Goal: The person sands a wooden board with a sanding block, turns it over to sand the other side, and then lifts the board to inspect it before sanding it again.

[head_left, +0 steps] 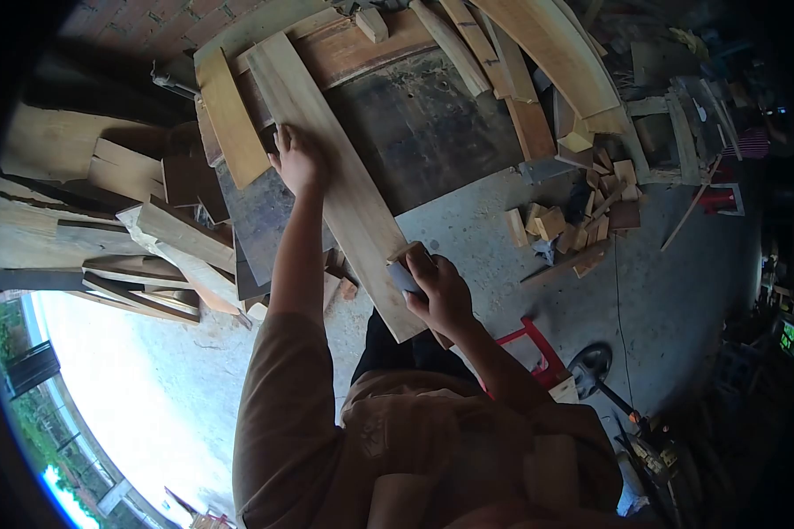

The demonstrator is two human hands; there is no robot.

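A long pale board (348, 181) lies slantwise over the dark worktable (432, 132), its near end reaching past the table edge toward my body. My left hand (298, 160) rests on the board's left edge, fingers apart and holding nothing. Near the board's close end, my right hand (441, 295) is wrapped round a tool with a dark handle and a grey flat part (404, 278); its exact kind is hard to make out. A shorter yellowish board (231, 119) lies to the left of my left hand.
Planks (512, 79) and a curved board (560, 53) lie at the table's far right. Wood offcuts (582, 216) are heaped on the floor to the right. Rough timber (123, 203) is stacked at left. A red stool (538, 353) stands beside my right arm.
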